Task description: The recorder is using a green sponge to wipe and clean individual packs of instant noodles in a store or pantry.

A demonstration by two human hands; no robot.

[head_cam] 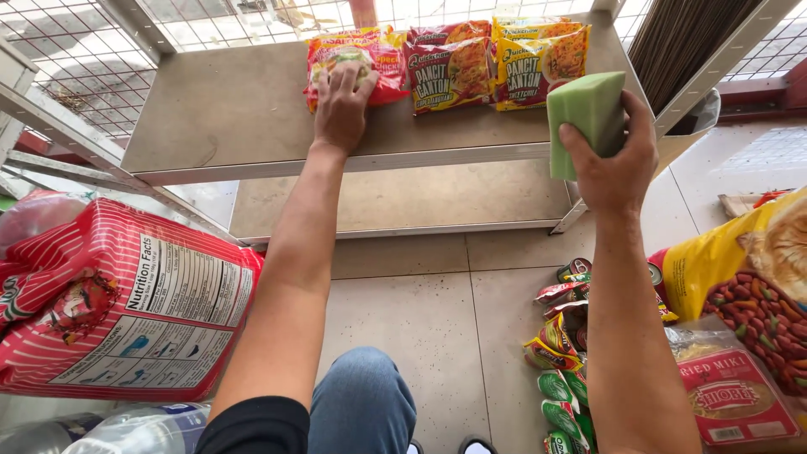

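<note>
My left hand [342,105] lies flat on a red noodle packet [378,52] at the back of a grey metal shelf [227,109]. Beside it to the right lie a second red noodle packet [450,71] and a yellow one [538,59], with more packets behind them. My right hand [614,160] grips a green sponge block [584,113], held upright at the shelf's right front corner. Both arms reach forward over the tiled floor.
A lower shelf [395,197] sits beneath the top one. A large red-and-white striped bag [126,303] lies at the left, plastic bottles [126,430] below it. Small packets and cans [567,336] are piled at the right beside a yellow bag [740,269]. Wire mesh [76,50] stands behind.
</note>
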